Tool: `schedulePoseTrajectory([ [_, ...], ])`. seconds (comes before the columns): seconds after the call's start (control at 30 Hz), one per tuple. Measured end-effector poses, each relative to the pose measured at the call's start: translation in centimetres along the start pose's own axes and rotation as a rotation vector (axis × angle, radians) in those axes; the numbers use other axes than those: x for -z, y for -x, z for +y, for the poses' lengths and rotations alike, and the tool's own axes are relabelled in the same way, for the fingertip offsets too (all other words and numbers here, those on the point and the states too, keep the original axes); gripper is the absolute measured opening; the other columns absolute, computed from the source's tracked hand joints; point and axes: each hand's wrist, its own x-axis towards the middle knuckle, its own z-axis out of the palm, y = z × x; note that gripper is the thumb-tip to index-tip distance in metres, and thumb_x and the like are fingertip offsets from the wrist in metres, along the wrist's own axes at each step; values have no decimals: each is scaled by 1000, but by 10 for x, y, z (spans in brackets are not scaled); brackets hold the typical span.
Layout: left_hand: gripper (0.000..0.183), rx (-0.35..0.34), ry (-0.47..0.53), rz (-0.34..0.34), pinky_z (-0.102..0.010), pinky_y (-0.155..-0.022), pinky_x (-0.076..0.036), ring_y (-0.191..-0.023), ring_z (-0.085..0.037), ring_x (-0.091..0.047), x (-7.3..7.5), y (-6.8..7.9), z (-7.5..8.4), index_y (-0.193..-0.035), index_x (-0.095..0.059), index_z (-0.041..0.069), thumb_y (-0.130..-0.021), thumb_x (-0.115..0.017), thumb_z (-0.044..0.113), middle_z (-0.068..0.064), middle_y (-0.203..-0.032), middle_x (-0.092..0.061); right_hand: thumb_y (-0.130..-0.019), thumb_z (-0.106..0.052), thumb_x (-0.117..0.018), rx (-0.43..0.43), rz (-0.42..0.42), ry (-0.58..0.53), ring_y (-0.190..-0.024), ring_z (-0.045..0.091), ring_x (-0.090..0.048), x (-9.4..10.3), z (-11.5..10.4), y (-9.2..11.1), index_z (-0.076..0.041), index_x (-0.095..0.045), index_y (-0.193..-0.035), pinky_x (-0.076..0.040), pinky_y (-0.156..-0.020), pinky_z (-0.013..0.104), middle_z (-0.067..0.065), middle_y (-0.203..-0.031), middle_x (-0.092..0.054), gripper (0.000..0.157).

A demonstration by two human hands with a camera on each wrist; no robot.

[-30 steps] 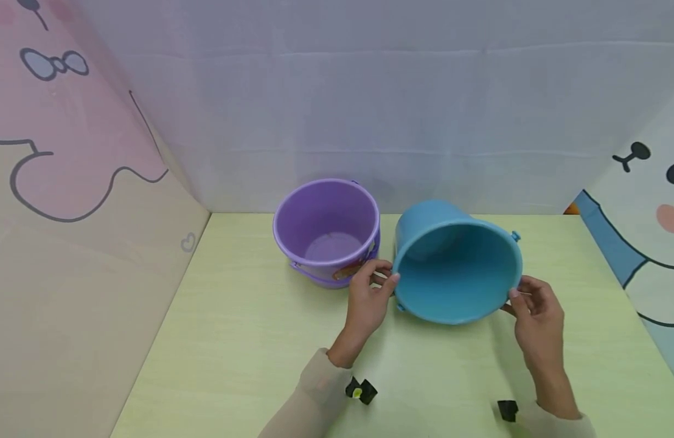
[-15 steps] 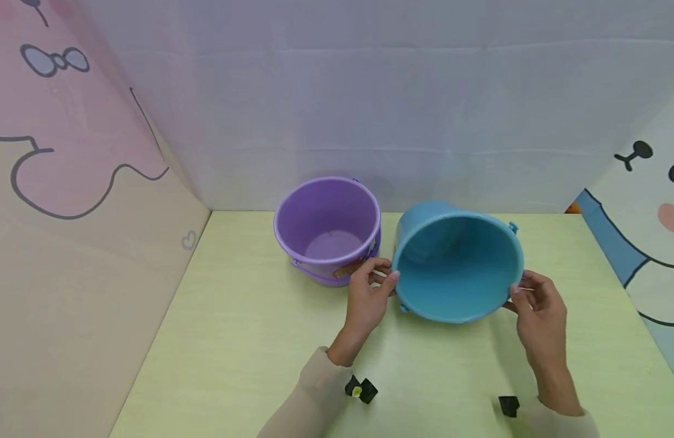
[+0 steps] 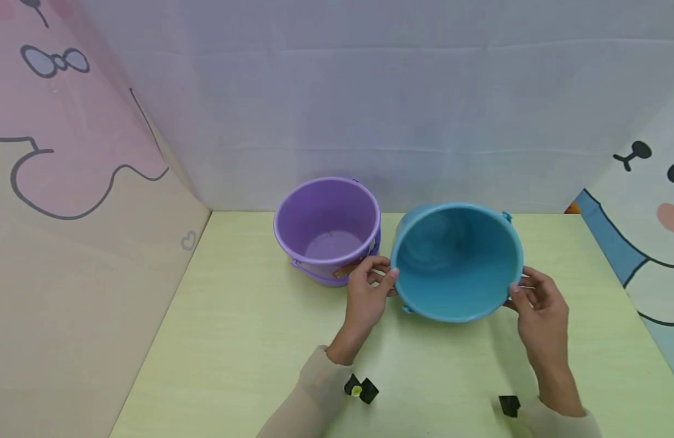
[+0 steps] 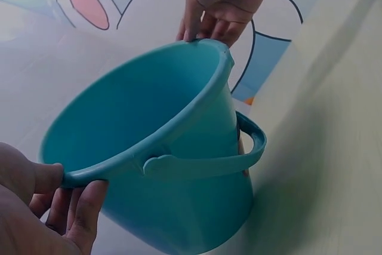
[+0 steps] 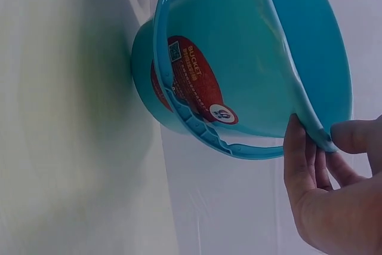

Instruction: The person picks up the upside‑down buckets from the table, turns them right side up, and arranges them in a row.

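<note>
A blue plastic bucket (image 3: 452,267) is tilted so that its mouth faces the person. My left hand (image 3: 365,298) pinches its rim at the left, thumb inside and fingers outside. On the opposite side my right hand (image 3: 544,316) pinches the rim in the same way. The bucket's handle (image 4: 209,162) hangs down on the outside, and a red label (image 5: 194,76) shows behind it in the right wrist view. Just left of the blue bucket a purple bucket (image 3: 326,225) stands upright, with the back of my left hand close in front of it.
Both buckets are on or over a pale green table (image 3: 233,340). A white sheet (image 3: 337,103) hangs behind the table. Printed cartoon panels (image 3: 69,152) enclose the left and right sides. Black clips (image 3: 361,388) show near the sleeves.
The blue bucket has tipped back a little toward upright, its far rim coming up and its mouth showing rounder. Both hands keep their grip on the rim. The purple bucket has not moved.
</note>
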Motion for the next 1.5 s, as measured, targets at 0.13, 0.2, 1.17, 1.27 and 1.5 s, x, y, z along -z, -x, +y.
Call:
schedulePoseTrajectory([
  [0.13, 16, 13, 21, 5, -22, -62, -60, -71, -8, -62, 0, -1, 1, -113, -66, -9, -99, -69, -4, -12, -99, -64, -107, 0, -56, -46, -19, -60, -91, 0, -67, 0, -2, 0, -5, -54, -149, -58, -74, 11, -6, -111, -61, 42],
  [0.2, 16, 17, 25, 7, -22, -62, -60, -72, -8, -62, 0, -1, 2, -113, -66, -10, -99, -69, -4, -12, -99, -64, -107, 2, -57, -53, -25, -79, -91, 0, -68, 1, -2, 0, -5, -54, -149, -59, -74, 12, -5, -111, -61, 43],
  [1.17, 26, 110, 160, 13, -25, -69, -63, -75, -10, -67, -2, -3, 7, -122, -67, -10, -98, -71, -5, -13, -104, -65, -103, 7, -61, -53, -83, -328, -88, 4, -71, 6, -8, -4, -1, -56, -148, -61, -73, 17, 2, -113, -61, 46],
  [1.27, 36, 102, 155, -14, -26, -72, -63, -79, -9, -67, -2, -2, 8, -130, -66, -7, -95, -72, -8, -14, -108, -65, -102, 8, -61, -48, -80, -342, -88, 5, -71, 6, -9, -5, 0, -56, -148, -62, -73, 17, 3, -113, -60, 47],
  [1.5, 49, 105, 170, -43, -27, -75, -64, -81, -10, -67, -3, -4, 9, -140, -63, -3, -93, -71, -13, -14, -111, -64, -103, 4, -62, -36, -78, -347, -90, 5, -72, 6, -14, -6, -2, -57, -148, -61, -73, 17, 4, -115, -60, 45],
])
